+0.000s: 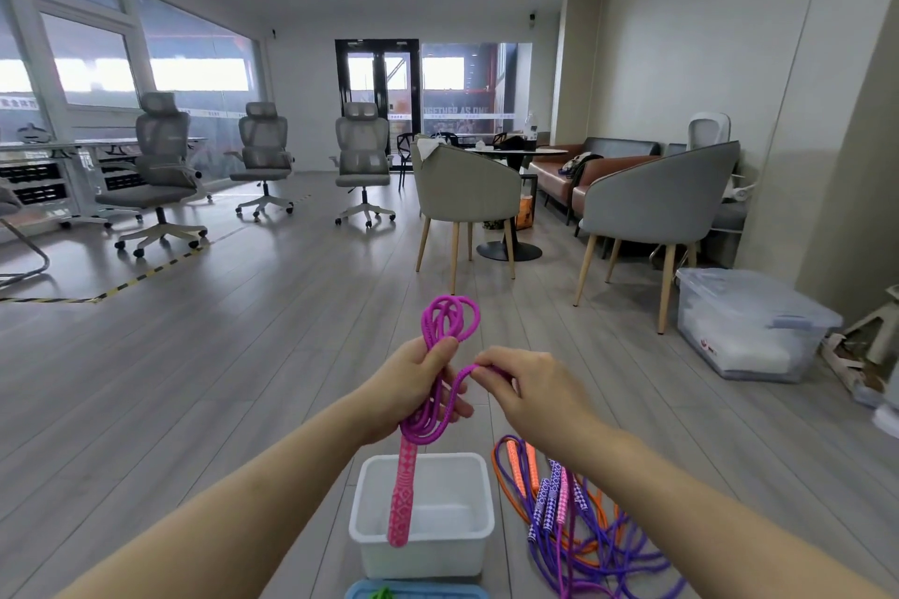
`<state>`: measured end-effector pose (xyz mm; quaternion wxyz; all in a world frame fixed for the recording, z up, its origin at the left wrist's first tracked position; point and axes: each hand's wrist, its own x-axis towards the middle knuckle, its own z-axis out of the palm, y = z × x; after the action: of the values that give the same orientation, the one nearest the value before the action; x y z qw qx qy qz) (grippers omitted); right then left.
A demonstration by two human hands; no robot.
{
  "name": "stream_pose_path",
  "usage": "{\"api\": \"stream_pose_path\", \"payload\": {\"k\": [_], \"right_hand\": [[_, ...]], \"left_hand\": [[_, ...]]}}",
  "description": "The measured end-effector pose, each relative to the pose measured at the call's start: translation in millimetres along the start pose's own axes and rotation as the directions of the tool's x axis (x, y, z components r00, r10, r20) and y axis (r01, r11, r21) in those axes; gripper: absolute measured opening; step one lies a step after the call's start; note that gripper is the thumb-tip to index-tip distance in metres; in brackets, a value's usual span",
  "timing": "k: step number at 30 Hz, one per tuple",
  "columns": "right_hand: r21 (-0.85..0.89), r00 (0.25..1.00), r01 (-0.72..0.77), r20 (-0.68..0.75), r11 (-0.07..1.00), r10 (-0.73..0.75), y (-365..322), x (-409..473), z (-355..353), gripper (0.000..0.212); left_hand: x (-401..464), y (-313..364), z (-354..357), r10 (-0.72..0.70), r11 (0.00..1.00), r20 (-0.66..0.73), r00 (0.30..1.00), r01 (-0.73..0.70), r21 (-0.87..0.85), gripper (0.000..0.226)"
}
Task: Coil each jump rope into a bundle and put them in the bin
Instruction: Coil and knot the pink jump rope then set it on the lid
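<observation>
Left hand (413, 384) grips looped magenta rope (450, 331) above white bin (422, 545); right hand (523, 387) pinches a strand. Grey plank floor (243, 355), loose ropes (579, 520) beside bin, office chairs (262, 156) behind.

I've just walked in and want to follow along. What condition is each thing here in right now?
Magenta braided jump rope: partly coiled, held up, pink handle dangling over the bin.
Left hand: grips the coiled loops.
Right hand: pinches a rope strand.
White plastic bin: open, no ropes inside.
Purple and orange jump ropes: loose tangle on the floor.
Clear plastic storage box: lid on.
</observation>
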<state>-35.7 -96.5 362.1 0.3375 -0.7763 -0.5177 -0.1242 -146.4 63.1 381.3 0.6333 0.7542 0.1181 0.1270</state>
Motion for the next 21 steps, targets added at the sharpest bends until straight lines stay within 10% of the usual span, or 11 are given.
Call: {"api": "stream_pose_path", "payload": {"k": [8,13,21], "right_hand": [[-0.16,0.994,-0.004,-0.108,0.987,-0.013,2.2,2.5,-1.9,0.032],[-0.317,0.998,-0.055,-0.019,0.947,0.052,17.9,2.0,-18.1,0.046],[0.264,0.863,-0.454,-0.107,0.851,0.493,46.6,-5.4,-13.5,0.027]], "left_hand": [[-5.3,5.1,13.3,-0.051,0.998,0.107,0.993,0.055,-0.042,0.031],[-9.9,5.6,-3.0,-0.19,0.96,0.304,0.933,0.111,0.258,0.025],[-4.6,3.7,-11.1,-0.069,0.991,0.157,0.985,0.086,-0.106,0.028]]}}
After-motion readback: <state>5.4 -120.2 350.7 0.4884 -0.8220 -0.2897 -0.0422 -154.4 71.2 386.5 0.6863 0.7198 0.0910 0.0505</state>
